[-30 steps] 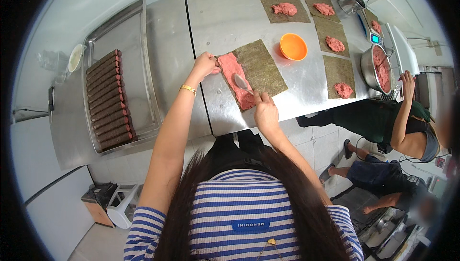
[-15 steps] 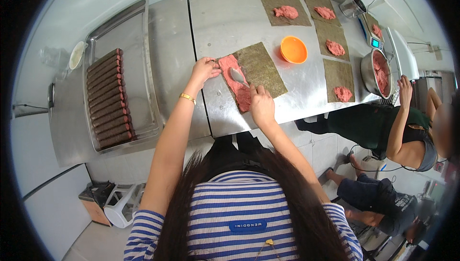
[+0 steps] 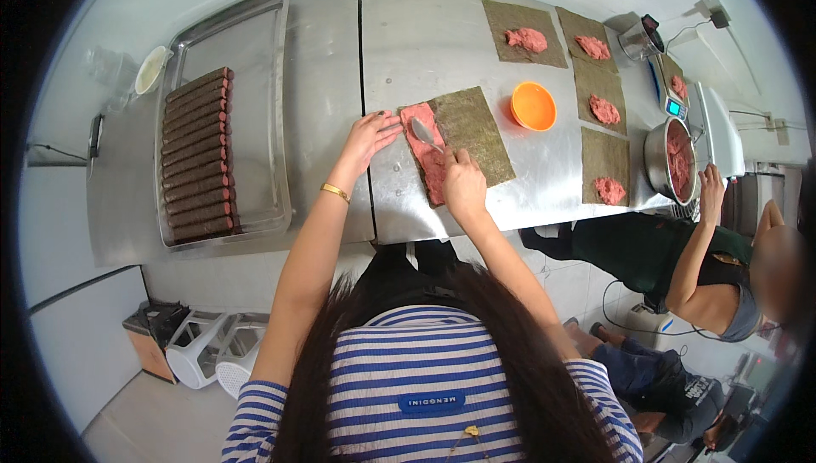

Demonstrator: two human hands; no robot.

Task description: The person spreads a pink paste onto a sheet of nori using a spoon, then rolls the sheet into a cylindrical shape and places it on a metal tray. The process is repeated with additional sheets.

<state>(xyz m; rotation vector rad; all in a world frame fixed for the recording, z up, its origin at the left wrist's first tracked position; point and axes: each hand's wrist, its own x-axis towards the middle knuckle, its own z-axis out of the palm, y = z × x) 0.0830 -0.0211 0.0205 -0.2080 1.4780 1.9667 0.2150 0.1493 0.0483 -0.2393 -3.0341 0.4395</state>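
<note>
My right hand [image 3: 464, 184] is closed around the handle of a metal spoon [image 3: 422, 131]. The spoon's bowl rests on pink minced meat [image 3: 433, 176], spread in a band along the left side of a dark green seaweed sheet [image 3: 473, 127]. Beside the sheet's upper left edge, my left hand [image 3: 371, 138] has its fingers stretched out, fingertips close to the meat; whether they touch it I cannot tell. An orange bowl [image 3: 533, 107] stands to the right of the sheet.
More seaweed sheets [image 3: 606, 144] with meat lumps lie on the right. A metal pot [image 3: 660, 157] of meat and a scale [image 3: 676, 108] stand beyond, near a co-worker's hand [image 3: 711, 183]. Left, a metal tray [image 3: 280, 115] holds several dark rolls [image 3: 198, 157].
My left hand's fingers have straightened and shifted slightly off the sheet's edge. The spoon has stayed on the meat band, with my right hand still around its handle. The view has shifted slightly.
</note>
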